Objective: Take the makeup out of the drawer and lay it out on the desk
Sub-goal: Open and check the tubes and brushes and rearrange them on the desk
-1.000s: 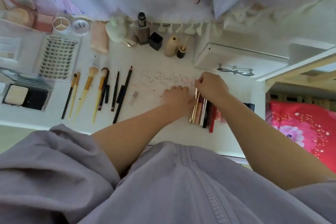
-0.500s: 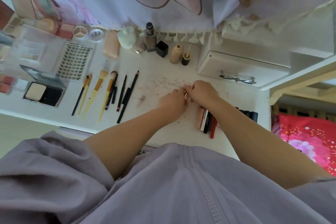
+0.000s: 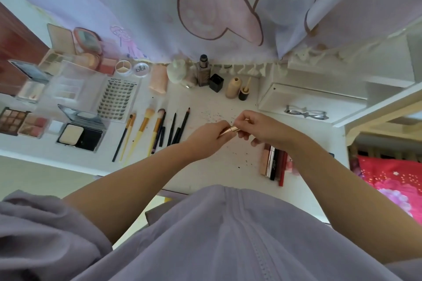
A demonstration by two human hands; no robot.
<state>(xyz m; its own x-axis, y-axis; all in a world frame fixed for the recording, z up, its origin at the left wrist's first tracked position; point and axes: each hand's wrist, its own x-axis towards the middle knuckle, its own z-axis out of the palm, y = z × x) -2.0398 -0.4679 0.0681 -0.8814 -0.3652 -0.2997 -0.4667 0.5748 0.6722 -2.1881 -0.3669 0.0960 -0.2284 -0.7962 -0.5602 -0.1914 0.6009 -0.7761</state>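
Brushes [image 3: 146,124] on desk [image 3: 226,166]: four counted; one rose-gold tube [image 3: 228,130] held above it.
Left hand [image 3: 206,138] grips the tube's lower end; right hand [image 3: 258,129] pinches its cap end.

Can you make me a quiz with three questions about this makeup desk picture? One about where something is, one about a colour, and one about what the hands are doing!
1. Where are the glasses?
A. On the white box at the right
B. Among the brushes
C. On the red blanket

2. What colour is the tube being held?
A. Blue
B. Rose gold
C. Green

3. What are the hands doing?
A. Both lie flat on the desk
B. One is in a drawer
C. Both hold the tube

Answers: 1 A, the glasses lie on top of the white box. 2 B, the tube shines rose gold. 3 C, the left hand and right hand each pinch one end of it above the desk.
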